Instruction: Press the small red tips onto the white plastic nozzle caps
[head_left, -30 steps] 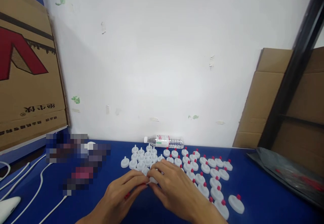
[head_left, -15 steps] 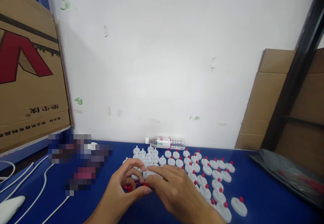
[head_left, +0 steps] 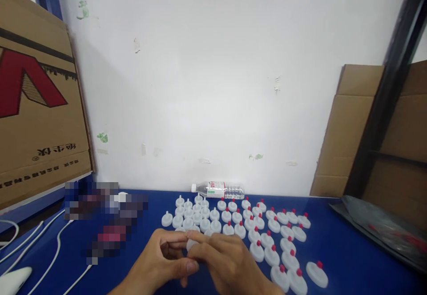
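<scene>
My left hand (head_left: 160,259) and my right hand (head_left: 230,257) meet at the front of the table, their fingers curled and touching. Between the fingertips they hold a white plastic nozzle cap (head_left: 191,244), mostly hidden by the fingers. Just beyond stand several white nozzle caps (head_left: 196,217) with bare spouts, packed close together. To the right, several more white nozzle caps (head_left: 271,256) each carry a small red tip (head_left: 273,248). Whether a red tip is on the held cap is hidden.
A clear plastic bottle (head_left: 218,190) lies against the white wall. White cables (head_left: 58,246) and a white device (head_left: 16,279) are at left, beside a pixelated area. A large cardboard box (head_left: 43,130) stands left; a grey plastic bag (head_left: 376,228) lies right.
Both hands have drawn slightly lower and nearer, uncovering more white caps behind them. The loose red pieces seen by my left hand are now hidden. The view has shifted slightly.
</scene>
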Demonstrator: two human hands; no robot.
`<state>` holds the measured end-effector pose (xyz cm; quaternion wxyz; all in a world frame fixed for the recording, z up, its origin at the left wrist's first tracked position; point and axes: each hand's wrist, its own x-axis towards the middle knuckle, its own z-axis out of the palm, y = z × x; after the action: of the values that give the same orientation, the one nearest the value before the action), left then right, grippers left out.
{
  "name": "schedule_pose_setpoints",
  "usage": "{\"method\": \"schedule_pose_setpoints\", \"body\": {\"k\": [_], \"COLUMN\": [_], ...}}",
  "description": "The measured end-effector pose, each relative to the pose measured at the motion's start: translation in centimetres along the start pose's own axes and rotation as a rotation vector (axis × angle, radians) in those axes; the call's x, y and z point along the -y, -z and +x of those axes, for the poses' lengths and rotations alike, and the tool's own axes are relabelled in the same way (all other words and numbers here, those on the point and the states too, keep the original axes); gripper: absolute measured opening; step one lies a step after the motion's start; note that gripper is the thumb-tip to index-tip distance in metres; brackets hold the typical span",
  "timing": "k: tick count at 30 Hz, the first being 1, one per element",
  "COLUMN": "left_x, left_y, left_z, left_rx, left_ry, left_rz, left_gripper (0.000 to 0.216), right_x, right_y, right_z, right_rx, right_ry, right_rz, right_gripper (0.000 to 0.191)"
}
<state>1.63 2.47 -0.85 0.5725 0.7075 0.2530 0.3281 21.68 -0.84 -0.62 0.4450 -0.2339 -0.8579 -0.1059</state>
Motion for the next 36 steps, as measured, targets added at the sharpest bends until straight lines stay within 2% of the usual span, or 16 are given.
{"method": "schedule_pose_setpoints", "body": {"k": [4, 7, 12, 14, 18, 22, 28, 30, 33, 36], "left_x": [-0.3, -0.1, 0.7, 0.7, 0.4, 0.7, 1.7, 2.0, 2.6, 3.4], "left_y": [-0.2, -0.4, -0.3, 0.0, 0.6, 1.1, 1.4, 1.4, 1.4, 1.5], "left_z": [0.0, -0.2, -1.2, -1.3, -0.9, -0.7, -0.7, -0.6, -0.7, -0.8], "left_rx": [0.008, -0.056, -0.296, -0.333, -0.333, -0.234, -0.263, -0.26, -0.259, -0.265], "left_ry": [-0.02, -0.032, -0.183, -0.263, -0.29, -0.259, -0.328, -0.335, -0.343, -0.336], "left_rz": [0.042, 0.11, 0.499, 0.666, 0.965, 1.138, 1.278, 1.291, 1.304, 1.315], "left_gripper": [0.058, 0.059, 0.04, 0.035, 0.033, 0.028, 0.02, 0.018, 0.018, 0.021], "right_x": [0.0, -0.4, -1.2, -1.4, -1.4, -1.1, -1.2, -1.3, -1.5, -2.0], "right_y": [-0.1, -0.1, 0.6, 1.0, 1.6, 1.3, 0.6, 0.7, 0.8, 0.7], "right_z": [0.0, 0.0, -0.2, -0.2, -0.2, -0.1, -0.5, -0.5, -0.5, -0.6], "right_rx": [0.009, 0.081, 0.252, 0.333, 0.471, 0.543, 0.551, 0.499, 0.371, 0.31], "right_ry": [0.004, -0.021, -0.126, -0.159, -0.234, -0.278, -0.292, -0.308, -0.328, -0.362], "right_rz": [-0.054, -0.077, -0.096, -0.14, -0.227, -0.223, -0.175, -0.178, -0.205, -0.212], "right_gripper": [0.029, 0.028, 0.01, 0.004, 0.007, 0.01, 0.021, 0.02, 0.01, 0.013]}}
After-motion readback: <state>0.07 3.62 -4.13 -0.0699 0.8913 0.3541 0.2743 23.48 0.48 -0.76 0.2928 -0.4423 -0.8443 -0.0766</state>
